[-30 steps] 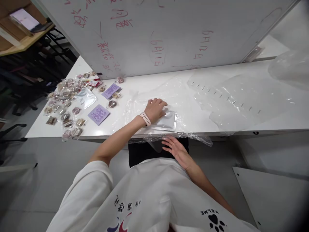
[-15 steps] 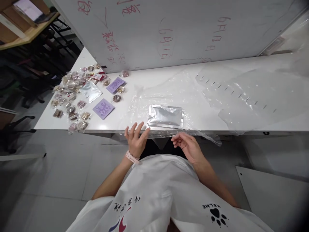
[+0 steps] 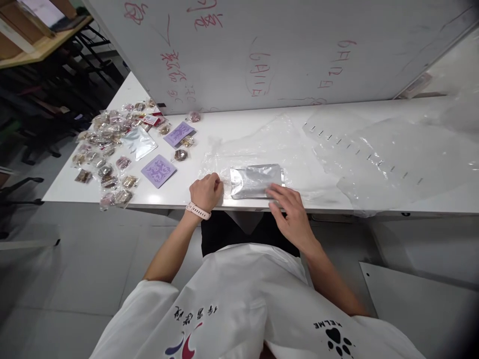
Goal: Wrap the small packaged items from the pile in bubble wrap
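A silver foil pouch (image 3: 247,185) lies flat near the table's front edge, with clear plastic film (image 3: 262,142) spread beneath and behind it. Some film also seems to lie over the pouch. To the left of the pouch, my left hand (image 3: 205,192) is closed at the film's front left part, fingers curled in; the film reaches into its grip. My right hand (image 3: 291,213) is open, its stretched fingers lying over the pouch's front right corner and its thumb apart. Whether the right fingertips press on foil or on film I cannot tell.
Several small wrapped pieces (image 3: 107,170) cluster at the table's left, with purple square packets (image 3: 158,171) and a silver packet (image 3: 139,143). A whiteboard (image 3: 224,60) stands along the back. More clear plastic sheeting (image 3: 404,159) covers the right side.
The film's front flap, hanging over the table edge before, is now up on the table. Both hands moved forward; the left closed, while the right opened and reached over the pouch.
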### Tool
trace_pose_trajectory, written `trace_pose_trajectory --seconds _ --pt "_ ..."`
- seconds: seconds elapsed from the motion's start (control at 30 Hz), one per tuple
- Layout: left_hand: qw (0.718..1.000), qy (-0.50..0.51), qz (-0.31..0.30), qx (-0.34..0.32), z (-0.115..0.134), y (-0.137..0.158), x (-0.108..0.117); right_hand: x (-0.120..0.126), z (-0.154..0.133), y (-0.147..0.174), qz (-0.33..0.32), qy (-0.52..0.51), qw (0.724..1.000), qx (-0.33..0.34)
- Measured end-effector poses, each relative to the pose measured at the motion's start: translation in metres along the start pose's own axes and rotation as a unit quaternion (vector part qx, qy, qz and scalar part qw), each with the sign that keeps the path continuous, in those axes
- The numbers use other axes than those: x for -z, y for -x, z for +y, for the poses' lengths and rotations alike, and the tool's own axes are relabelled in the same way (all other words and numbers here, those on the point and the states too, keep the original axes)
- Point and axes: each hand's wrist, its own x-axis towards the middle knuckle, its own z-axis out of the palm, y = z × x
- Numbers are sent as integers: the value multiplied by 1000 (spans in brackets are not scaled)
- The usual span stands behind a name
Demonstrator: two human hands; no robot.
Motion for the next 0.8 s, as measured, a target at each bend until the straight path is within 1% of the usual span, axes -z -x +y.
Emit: trace_pose_trajectory --seconds 0.03,0.07,0.1,0.17,0.2,0.23,0.27,0.3,0.33,0.37,0.4,0.43,0.5,0.53,0.6,0.7,0.8 --pt "1000 2 15 -1 -1 1 -1 1 2 -2 -17 80 996 30" --pt "999 4 47 -5 -1 3 -1 1 4 -5 -34 142 988 48" --pt "996 5 93 -11 -1 6 -1 2 5 -8 -49 189 979 57" --pt "978 15 203 -38 4 16 1 5 7 -16 -73 247 964 68" --pt "966 28 247 -65 8 21 1 7 8 -20 -83 262 959 75" --pt "957 45 266 -110 13 25 1 9 8 -25 -91 272 954 84" --pt "950 61 255 -171 19 28 1 10 9 -29 -96 279 951 95" --pt "944 71 220 -236 24 29 -1 12 10 -32 -98 284 948 108" --pt "938 73 170 -294 29 28 -4 14 11 -35 -99 289 945 120" --pt "933 67 114 -334 32 24 -8 15 12 -38 -98 293 942 130" --pt "932 57 61 -354 34 18 -13 17 14 -40 -99 296 940 140" --pt "934 49 19 -354 33 11 -17 18 17 -41 -102 297 938 148" --pt "942 44 -31 -331 29 -5 -25 19 22 -43 -113 293 935 162" --pt "944 47 -46 -322 26 -11 -28 19 25 -44 -116 291 935 165" --pt "948 53 -54 -308 23 -18 -27 18 30 -46 -112 282 938 166" --pt "958 46 -64 -276 28 -17 -11 20 31 -50 -91 255 949 164" --pt "969 29 -115 -218 36 -17 15 31 24 -60 -92 226 957 158"
